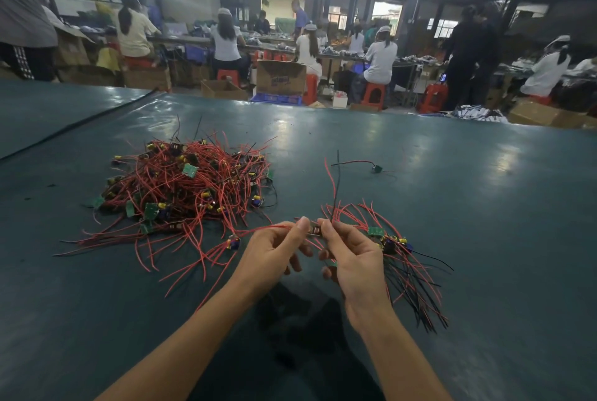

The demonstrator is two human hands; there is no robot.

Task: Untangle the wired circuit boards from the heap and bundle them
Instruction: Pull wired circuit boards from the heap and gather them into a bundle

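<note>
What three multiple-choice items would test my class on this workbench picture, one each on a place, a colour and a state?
1. Where does the heap lie relative to the left hand and right hand?
A. To their left. B. To their right. C. Directly beneath them.
2. Which colour dominates the heap?
A. Blue. B. White. C. Red.
3. What are both hands doing?
A. Lying flat and empty. B. Pinching a wired board between them. C. Hanging loose.
Key: 1 A, the heap sits left of both hands. 2 C, red strands far outnumber the black ones. 3 B, thumbs and fingertips of both hands close on the board.
</note>
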